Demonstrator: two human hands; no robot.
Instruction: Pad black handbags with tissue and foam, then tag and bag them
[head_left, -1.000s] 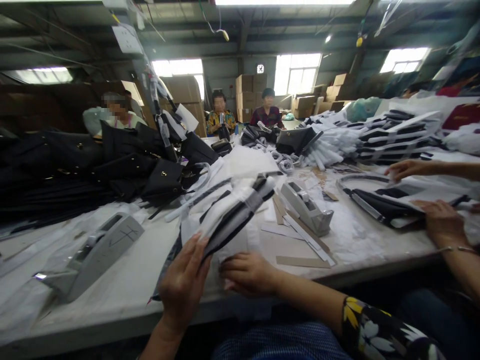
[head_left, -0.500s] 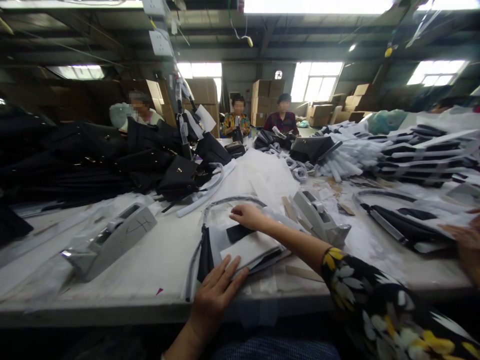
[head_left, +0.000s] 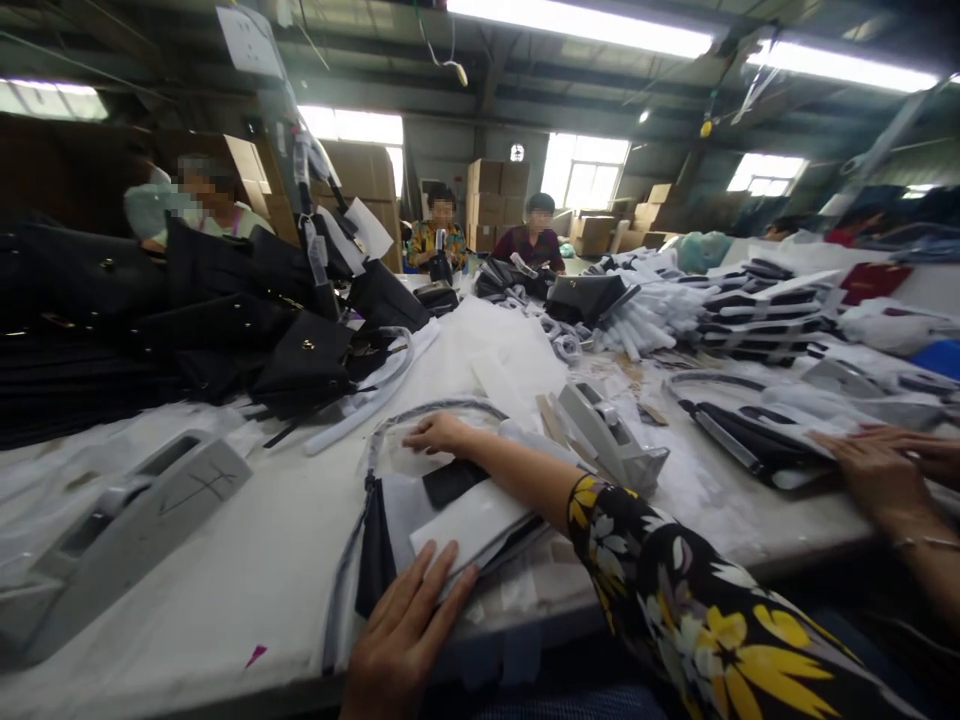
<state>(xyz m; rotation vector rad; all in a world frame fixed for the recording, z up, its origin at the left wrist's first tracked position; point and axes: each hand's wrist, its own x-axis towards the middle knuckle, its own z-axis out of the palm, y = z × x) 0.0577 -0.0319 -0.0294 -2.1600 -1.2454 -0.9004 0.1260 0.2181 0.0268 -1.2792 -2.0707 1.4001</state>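
Observation:
A black bag (head_left: 376,550) lies in front of me, with translucent wrapping and a folded white sheet (head_left: 472,528) on top. My left hand (head_left: 412,620) rests on the lower edge of that sheet, fingers stretched out and lying flat. Across the bag reaches my right hand (head_left: 440,435), its fingers curled together just inside the loop of the wrapped strap (head_left: 367,450). Whatever those fingers may pinch is too small to make out. Under my right forearm sits a dark flat piece (head_left: 454,482).
Grey tape dispensers stand left (head_left: 142,530) and right (head_left: 611,430) of the bag. Black bags (head_left: 300,350) are heaped at the left, wrapped ones (head_left: 772,310) at the right. A co-worker's hands (head_left: 877,470) touch another bag (head_left: 750,440). Several people sit beyond the table (head_left: 285,590).
The view has swung to the right, so things appear further left. My left hand stays on the sheet and my right hand stays by the strap loop. Both of the co-worker's hands now show.

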